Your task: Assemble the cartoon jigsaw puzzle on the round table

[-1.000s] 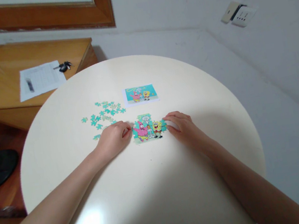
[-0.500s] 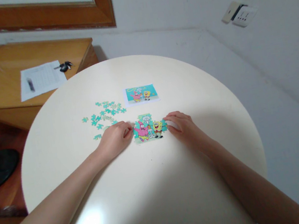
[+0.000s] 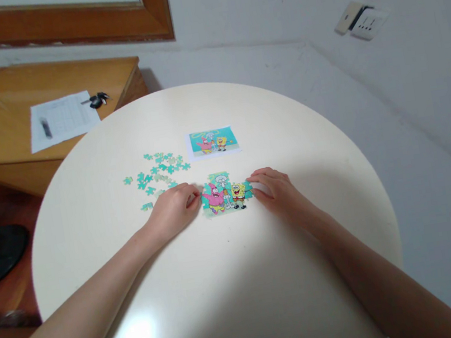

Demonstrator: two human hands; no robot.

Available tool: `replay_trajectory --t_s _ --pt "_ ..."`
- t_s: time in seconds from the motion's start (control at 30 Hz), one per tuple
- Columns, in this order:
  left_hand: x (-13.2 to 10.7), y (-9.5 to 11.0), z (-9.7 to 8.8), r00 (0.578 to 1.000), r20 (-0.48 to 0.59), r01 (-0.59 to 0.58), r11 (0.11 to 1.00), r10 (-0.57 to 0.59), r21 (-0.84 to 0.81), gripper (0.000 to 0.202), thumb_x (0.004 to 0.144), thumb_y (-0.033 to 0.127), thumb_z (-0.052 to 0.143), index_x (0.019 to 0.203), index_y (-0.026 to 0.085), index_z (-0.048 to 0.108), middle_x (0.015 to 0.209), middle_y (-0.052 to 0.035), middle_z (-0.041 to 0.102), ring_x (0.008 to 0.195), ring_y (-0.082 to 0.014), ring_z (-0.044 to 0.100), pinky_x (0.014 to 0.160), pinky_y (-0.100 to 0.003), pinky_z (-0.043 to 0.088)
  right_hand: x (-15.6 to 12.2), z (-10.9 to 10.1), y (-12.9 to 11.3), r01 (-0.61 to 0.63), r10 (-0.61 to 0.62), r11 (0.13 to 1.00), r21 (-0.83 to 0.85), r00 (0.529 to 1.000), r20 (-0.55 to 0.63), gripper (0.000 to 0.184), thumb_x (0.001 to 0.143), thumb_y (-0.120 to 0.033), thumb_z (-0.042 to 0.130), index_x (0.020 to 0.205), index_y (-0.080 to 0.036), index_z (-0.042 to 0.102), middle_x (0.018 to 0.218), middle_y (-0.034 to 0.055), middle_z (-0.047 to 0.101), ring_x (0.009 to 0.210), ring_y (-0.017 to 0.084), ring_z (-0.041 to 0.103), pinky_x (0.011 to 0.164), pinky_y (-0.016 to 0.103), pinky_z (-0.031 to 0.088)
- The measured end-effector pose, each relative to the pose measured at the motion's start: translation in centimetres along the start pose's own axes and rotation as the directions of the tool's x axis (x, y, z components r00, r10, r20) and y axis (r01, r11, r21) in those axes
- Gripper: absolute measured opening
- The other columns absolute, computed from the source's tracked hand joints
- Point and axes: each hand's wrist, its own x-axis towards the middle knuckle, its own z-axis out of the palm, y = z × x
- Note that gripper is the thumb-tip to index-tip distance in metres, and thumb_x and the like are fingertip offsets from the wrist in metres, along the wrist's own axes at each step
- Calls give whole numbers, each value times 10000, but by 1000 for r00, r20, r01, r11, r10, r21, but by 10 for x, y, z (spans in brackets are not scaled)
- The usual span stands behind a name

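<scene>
Partly joined puzzle at the dial's centre. The joined section (image 3: 227,196) lies flat on the round table (image 3: 226,287), its three cartoon figures assembled; judged against the printed picture (image 3: 213,141) at 12 o'clock, the upper corners and outer background remain unfilled. Loose pieces (image 3: 171,169) lie scattered at 10 o'clock. The left hand (image 3: 175,206), at 9 o'clock, has thumb and forefinger nearly together; the right hand (image 3: 273,189), at 3 o'clock, has them slightly apart at the edge. Whether either grips a piece cannot be told. Compared with one second earlier, the arrangement is essentially unchanged.
</scene>
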Motion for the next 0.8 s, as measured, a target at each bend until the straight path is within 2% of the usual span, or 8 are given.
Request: replay_trajectory --t_s 0.43,0.6,0.8 --pt "0 -1 -1 1000 5 -17 1000 17 25 198 808 174 444 795 160 641 652 -27 611 555 -122 516 552 -241 372 1 -1 0 12 -12 1000 19 1000 -6 248 810 -205 506 1015 -226 644 1084 92 667 1044 229 602 936 414 440" --pt "-1 0 1 999 13 -35 999 35 30 202 814 183 446 795 164 647 668 -33 617 578 -131 530 563 -246 377 1 0 2 20 -19 999 49 1000 -15 229 799 -197 488 960 -219 649 1038 89 676 999 217 616 913 390 460" --pt "-1 -1 2 998 3 -66 997 66 27 213 820 178 438 798 165 649 649 -28 608 565 -125 525 558 -241 375 1 -1 -1 -20 21 1000 7 999 -36 185 805 -215 488 894 -236 648 1012 59 690 1008 216 614 927 398 425"
